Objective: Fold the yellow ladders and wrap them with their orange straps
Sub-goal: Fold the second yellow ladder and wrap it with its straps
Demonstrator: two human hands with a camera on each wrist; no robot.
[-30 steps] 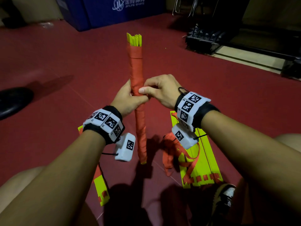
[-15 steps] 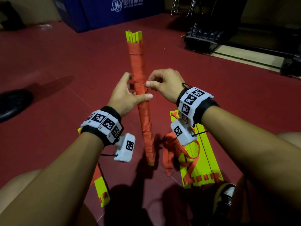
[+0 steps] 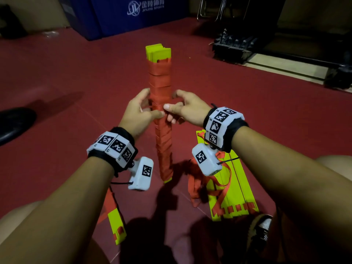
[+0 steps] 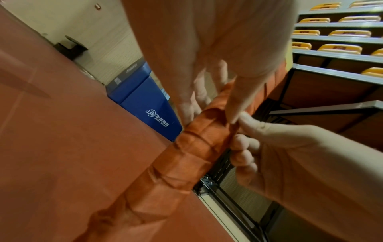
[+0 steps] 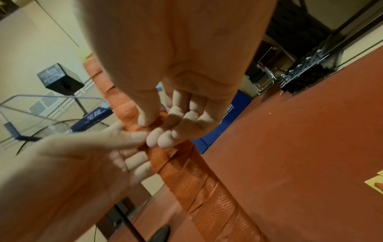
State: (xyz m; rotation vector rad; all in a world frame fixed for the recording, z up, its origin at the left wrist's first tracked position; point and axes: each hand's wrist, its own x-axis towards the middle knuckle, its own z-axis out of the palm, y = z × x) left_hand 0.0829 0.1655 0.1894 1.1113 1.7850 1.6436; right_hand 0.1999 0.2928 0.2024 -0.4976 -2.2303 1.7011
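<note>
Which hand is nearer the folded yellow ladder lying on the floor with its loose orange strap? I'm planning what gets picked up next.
Right. The right hand holds the wrapped bundle almost above the folded ladder; the left hand is across the bundle, farther away.

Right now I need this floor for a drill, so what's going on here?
A person is bundling agility ladders. Both hands hold one folded ladder upright, its orange strap wound along nearly its whole length, yellow ends showing. The left hand grips the middle while the right hand pinches the strap there. Another folded ladder lies on the red floor with its strap loose, and a third lies by the left arm.
</note>
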